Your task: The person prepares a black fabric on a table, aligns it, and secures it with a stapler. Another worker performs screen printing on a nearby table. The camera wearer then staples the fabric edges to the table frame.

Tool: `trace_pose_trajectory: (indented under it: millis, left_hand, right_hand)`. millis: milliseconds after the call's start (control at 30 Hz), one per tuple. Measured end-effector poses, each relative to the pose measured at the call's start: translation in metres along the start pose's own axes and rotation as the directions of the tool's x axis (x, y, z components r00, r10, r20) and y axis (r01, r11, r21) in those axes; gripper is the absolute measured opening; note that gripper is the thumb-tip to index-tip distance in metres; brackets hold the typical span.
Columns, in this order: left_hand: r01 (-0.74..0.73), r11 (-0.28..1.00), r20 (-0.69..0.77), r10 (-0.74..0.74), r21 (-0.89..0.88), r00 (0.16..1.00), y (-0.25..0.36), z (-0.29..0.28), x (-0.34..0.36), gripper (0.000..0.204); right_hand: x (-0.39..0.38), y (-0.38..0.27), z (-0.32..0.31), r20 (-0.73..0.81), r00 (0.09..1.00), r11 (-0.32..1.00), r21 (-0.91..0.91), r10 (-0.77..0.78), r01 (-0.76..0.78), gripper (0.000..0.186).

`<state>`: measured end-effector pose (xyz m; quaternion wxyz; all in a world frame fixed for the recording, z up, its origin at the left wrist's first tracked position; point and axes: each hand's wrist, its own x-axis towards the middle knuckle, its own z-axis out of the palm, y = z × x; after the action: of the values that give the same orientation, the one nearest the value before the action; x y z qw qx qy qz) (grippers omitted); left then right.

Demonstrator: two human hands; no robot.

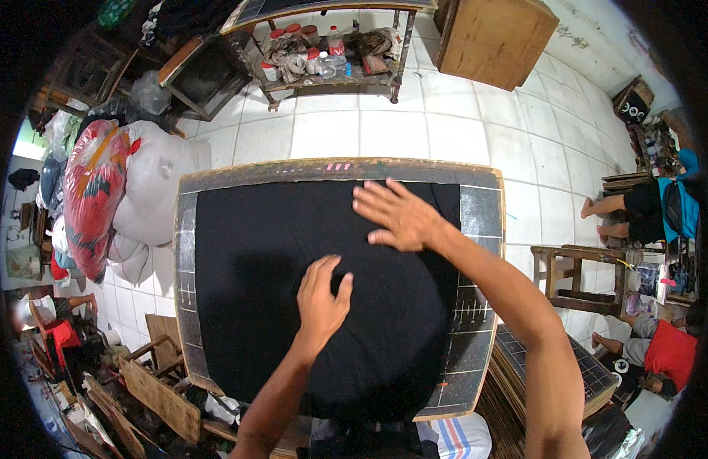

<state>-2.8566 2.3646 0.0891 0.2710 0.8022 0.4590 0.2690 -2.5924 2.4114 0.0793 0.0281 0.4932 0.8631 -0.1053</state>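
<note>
A black cloth (pixel 262 229) lies spread over a dark board (pixel 480 229) marked with white grid lines, with small pink marks along its far edge. My right hand (pixel 392 216) rests palm down on the upper right part of the cloth, fingers spread and holding nothing. Lower and left of it, near the middle of the cloth, my left hand (pixel 323 298) touches the fabric with slightly curved fingers apart, also empty. Faint creases run across the lower part of the cloth.
Bagged bundles (pixel 94 199) lie at left. A metal rack (pixel 331 84) with bottles and a wooden box (pixel 492 42) stand beyond the board. At right are a wooden stool (pixel 580 291), stacked boards (pixel 561 367) and two co-workers (pixel 675 206) (pixel 668 352). Another person (pixel 55 321) sits at far left.
</note>
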Motion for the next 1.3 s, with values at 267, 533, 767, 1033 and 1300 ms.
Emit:
trace_pose_trajectory:
  millis: [267,533,767,1033,1300]
  left_hand:
    - [0.172,0.864,0.128,-0.261,0.474,0.957,-0.023,0.029,0.094,0.072]
    - [-0.662,0.743,0.656,0.549,-0.099,0.518,0.054,0.121,0.114,0.077]
    - [-0.595,0.793,0.546,0.445,0.127,0.71,0.027,0.085,0.131,0.092]
    - [-0.333,0.905,0.387,0.216,0.266,0.896,0.015,0.07,0.132,0.083]
    - [-0.386,0.915,0.268,0.404,-0.121,0.874,0.045,0.104,0.159,0.049]
  right_hand:
    - [-0.095,-0.081,0.033,-0.226,0.882,0.894,0.281,0.415,-0.349,0.08]
    - [-0.123,-0.102,0.042,-0.009,0.688,0.68,0.167,0.725,-0.714,0.083]
    - [-0.11,-0.08,0.029,-0.213,0.653,0.687,0.258,0.727,-0.68,0.082]
    - [-0.074,-0.037,0.034,-0.192,0.599,0.628,0.188,0.777,-0.755,0.085]
    - [-0.042,-0.131,0.046,-0.019,0.549,0.505,0.421,0.836,-0.754,0.087]
